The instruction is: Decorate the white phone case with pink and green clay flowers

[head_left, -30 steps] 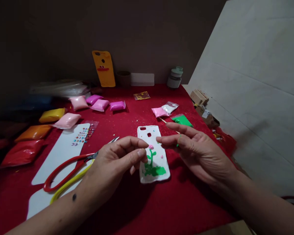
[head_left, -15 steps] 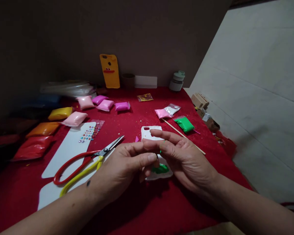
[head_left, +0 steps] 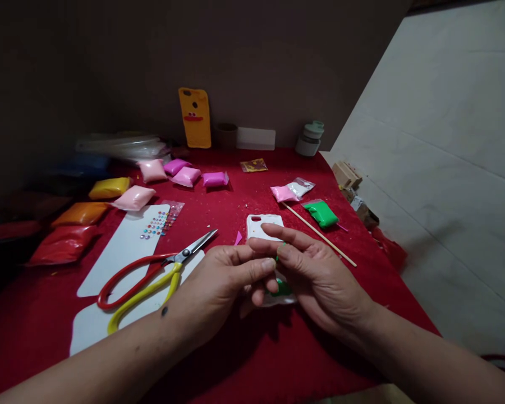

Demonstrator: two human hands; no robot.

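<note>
My left hand (head_left: 229, 283) and my right hand (head_left: 324, 278) meet at the fingertips above a white phone case (head_left: 266, 225) lying on the table. Between the thumb and fingers of my right hand shows a small bit of green clay (head_left: 283, 250). My left thumb and forefinger are pinched right beside it; whatever they hold is hidden. A larger green clay patch (head_left: 283, 288) lies on the lower part of the case, partly covered by my fingers. Scissors (head_left: 180, 259) with one red and one yellow handle lie left of my left hand.
Packs of pink clay (head_left: 186, 177), a green clay pack (head_left: 321, 214) and a wooden stick (head_left: 320, 234) lie on the red cloth (head_left: 231, 359). White boards (head_left: 109, 264) and a gem sticker sheet (head_left: 162, 221) are at left. A yellow phone case (head_left: 196, 119) and a jar (head_left: 310, 139) stand behind.
The whole view has shifted slightly, so things sit a little further right. My hands stay together, with the left fingers slightly nearer the right thumb.
</note>
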